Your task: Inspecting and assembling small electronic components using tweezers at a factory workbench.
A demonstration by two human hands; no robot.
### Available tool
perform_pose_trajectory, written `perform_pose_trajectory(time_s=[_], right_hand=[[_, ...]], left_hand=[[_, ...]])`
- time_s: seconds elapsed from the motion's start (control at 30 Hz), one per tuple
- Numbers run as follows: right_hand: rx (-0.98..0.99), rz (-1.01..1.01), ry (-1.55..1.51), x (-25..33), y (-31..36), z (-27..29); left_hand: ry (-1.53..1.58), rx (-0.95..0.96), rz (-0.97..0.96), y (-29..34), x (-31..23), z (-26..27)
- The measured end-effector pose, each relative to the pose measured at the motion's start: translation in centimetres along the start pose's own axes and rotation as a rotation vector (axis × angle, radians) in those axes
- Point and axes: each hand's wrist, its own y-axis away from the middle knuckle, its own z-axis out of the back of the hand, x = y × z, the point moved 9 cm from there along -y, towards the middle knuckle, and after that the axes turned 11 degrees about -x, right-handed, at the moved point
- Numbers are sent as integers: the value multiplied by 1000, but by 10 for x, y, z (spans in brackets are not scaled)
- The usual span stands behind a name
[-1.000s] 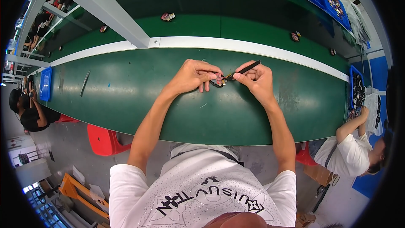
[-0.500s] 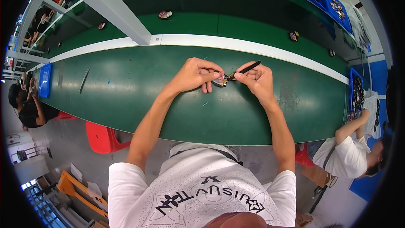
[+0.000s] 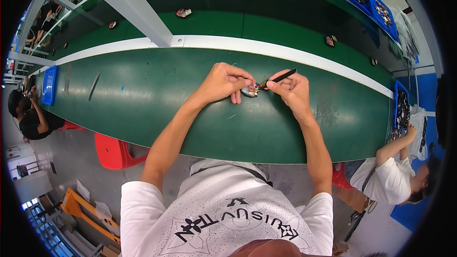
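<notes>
My left hand point(image 3: 223, 84) is closed on a small electronic part with pinkish and whitish pieces and dark wires point(image 3: 252, 90), pinching it just above the green worktable point(image 3: 209, 128). My right hand point(image 3: 292, 93) grips black tweezers point(image 3: 285, 74) like a pen. Their tips reach the right side of the part; whether they pinch a wire is too small to make out. Part of the piece is hidden behind my left fingers.
Beyond a white rail point(image 3: 214, 42), small wired bundles point(image 3: 183, 13) lie on a green belt. Another pair of tweezers point(image 3: 94, 85) and a blue tray point(image 3: 49, 85) are at left. A grey post point(image 3: 128, 7) slants above. Co-workers sit at both ends; a blue bin point(image 3: 401, 104) stands right.
The bundles on the belt have drifted slightly left relative to the rail. My hands stay at nearly the same spot, with the part shifted slightly between them.
</notes>
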Motion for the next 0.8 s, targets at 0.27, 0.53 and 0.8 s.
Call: perform_pose_trajectory(time_s=[0.27, 0.53, 0.8], right_hand=[[7, 18, -25, 0, 0, 1], [-51, 66, -172, 10, 6, 7], [-96, 272, -111, 14, 9, 10]], left_hand=[[118, -5, 52, -1, 5, -2], [278, 54, 67, -2, 6, -5], [309, 68, 76, -2, 6, -7]])
